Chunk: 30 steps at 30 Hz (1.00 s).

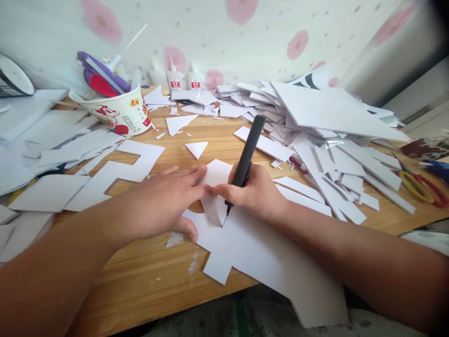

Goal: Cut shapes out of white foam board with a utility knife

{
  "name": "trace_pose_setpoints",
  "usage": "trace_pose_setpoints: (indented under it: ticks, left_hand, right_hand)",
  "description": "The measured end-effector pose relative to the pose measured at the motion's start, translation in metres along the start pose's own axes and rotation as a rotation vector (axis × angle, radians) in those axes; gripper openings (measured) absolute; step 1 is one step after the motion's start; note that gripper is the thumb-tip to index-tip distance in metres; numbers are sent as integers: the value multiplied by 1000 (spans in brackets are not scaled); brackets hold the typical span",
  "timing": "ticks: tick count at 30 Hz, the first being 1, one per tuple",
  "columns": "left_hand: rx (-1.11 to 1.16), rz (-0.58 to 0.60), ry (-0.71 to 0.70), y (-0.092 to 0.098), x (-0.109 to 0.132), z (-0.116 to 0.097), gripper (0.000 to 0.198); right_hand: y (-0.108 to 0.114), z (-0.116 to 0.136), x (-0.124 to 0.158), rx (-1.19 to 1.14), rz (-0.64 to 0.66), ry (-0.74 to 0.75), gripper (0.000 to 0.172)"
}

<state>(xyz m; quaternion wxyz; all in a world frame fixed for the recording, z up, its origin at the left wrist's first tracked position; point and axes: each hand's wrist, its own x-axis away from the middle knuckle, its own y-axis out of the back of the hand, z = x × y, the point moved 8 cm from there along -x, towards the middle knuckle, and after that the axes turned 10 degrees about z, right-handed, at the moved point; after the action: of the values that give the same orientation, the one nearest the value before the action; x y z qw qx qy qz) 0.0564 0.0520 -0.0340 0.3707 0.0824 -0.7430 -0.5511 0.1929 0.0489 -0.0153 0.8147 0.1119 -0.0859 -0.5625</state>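
My right hand (254, 193) is closed around a black craft knife (246, 157), held like a pen with its tip down on a large white cut sheet (259, 252) lying over the table's front edge. My left hand (164, 201) lies flat with fingers stretched out, pressing that sheet and a small white flap (214, 210) right beside the knife tip. The fingertips of both hands almost touch.
A big heap of white offcuts (315, 121) fills the back right, more sheets (52, 159) lie at the left. A paper cup (121, 112) with tools stands at the back left. Glue tubes (175, 82) lean on the wall. Red-and-yellow scissors (421, 187) lie far right. Wooden table (147, 276).
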Motion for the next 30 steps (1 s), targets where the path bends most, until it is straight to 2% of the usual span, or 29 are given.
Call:
trace_pose_setpoints:
  ticks: [7, 17, 25, 30]
  left_hand:
    - [-18, -28, -25, 2, 2, 0, 92]
    - [22, -3, -9, 6, 3, -3, 87]
    - [17, 40, 26, 6, 4, -4, 84]
    - [35, 49, 47, 11, 7, -5, 81]
  right_hand:
    - [5, 1, 2, 46, -62, -18, 34]
    - [6, 0, 2, 67, -47, 15, 31]
    - [8, -1, 0, 117, -42, -58, 35]
    - [12, -5, -1, 124, -64, -109, 29]
